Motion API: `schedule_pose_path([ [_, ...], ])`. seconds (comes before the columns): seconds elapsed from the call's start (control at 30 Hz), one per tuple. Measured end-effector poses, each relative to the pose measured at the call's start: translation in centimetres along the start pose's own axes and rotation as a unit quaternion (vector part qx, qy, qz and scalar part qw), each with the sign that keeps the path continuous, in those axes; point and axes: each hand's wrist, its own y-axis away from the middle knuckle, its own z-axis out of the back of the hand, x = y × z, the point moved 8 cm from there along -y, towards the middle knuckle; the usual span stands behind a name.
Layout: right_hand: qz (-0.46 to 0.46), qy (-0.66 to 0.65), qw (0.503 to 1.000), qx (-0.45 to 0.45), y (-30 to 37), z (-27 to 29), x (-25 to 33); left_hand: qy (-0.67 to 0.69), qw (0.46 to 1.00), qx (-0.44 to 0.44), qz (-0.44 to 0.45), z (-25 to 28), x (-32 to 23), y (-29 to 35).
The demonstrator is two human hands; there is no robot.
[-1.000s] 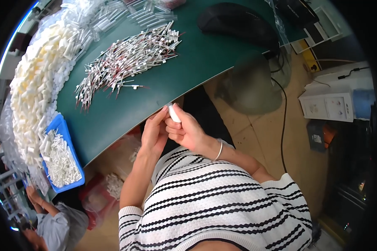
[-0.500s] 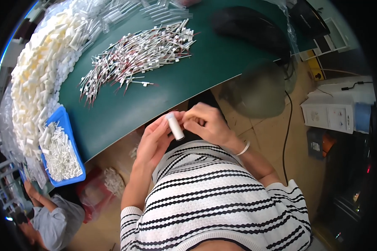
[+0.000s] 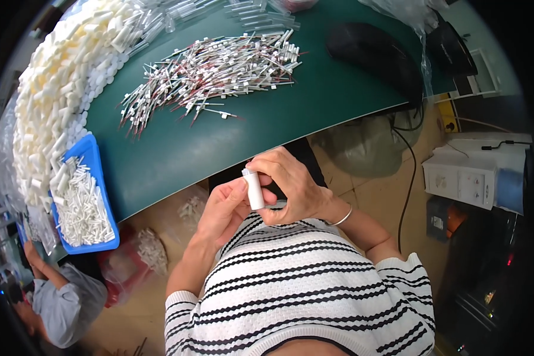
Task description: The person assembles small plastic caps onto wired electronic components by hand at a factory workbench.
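A small white cylinder (image 3: 254, 193), like a little bottle or tube, stands nearly upright between my hands, just off the table's near edge. A clear or pale piece shows at its upper end. My left hand (image 3: 224, 207) is closed on the cylinder's left side, the thumb near its upper end. My right hand (image 3: 296, 183) spans it from the right, with fingertips at the top and the thumb by the bottom end. Some fingers behind the cylinder are hidden.
A green table (image 3: 160, 166) bears a pile of thin white sticks with red wires (image 3: 219, 68), heaped white cylinders (image 3: 47, 107), clear tubes (image 3: 255, 16) and a black object (image 3: 371, 53). A blue tray (image 3: 110, 222) holds small white rods. Another person (image 3: 68, 299) sits at lower left.
My right hand has opened from a pinch beside the cylinder to span it from top to bottom. The cylinder is now more upright. The whole view has shifted slightly.
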Motion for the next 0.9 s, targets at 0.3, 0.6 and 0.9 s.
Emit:
schedule_pose_path([
  [0.3, 0.006, -0.083, 0.989, 0.121, -2.2, -2.9, 0.2, -0.016, 0.996, -0.081, -0.046, 2.8, -1.2, 2.6],
  [0.6, 0.134, 0.2, 0.946, 0.218, -9.2, -2.8, -6.9, -0.302, 0.862, -0.403, 0.062, 23.7, 4.5, 17.8],
  [0.9, 0.201, 0.234, 0.899, 0.31, -8.6, -5.6, -3.9, -0.416, 0.85, -0.311, -0.085, 12.2, -16.2, 18.3],
])
